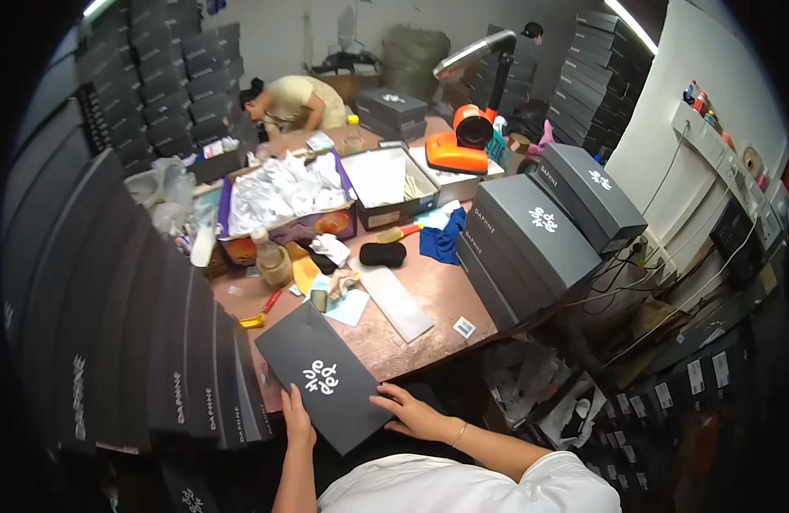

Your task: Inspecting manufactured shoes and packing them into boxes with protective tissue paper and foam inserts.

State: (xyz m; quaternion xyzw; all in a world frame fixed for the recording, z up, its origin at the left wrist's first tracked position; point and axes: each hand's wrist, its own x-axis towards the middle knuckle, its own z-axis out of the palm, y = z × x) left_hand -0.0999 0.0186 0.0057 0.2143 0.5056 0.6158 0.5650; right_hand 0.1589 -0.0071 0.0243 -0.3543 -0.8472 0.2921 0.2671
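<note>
Clearly we grasp a matte dark-grey rectangular cardboard box (317,346) at the worktop's near edge, the left hand's (300,417) fingers along one side, the right hand's (414,415) along another. Scuffed and pinkish-brown, our worktop (450,292) faces a plain pale wall (275,43), with stacked dark-grey boxes (185,350) rising at left.

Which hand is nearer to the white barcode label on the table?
Right. The right hand touches the right side of the grey box, with the label ahead and rightward; the left hand is farther, at the box's left edge.
</note>
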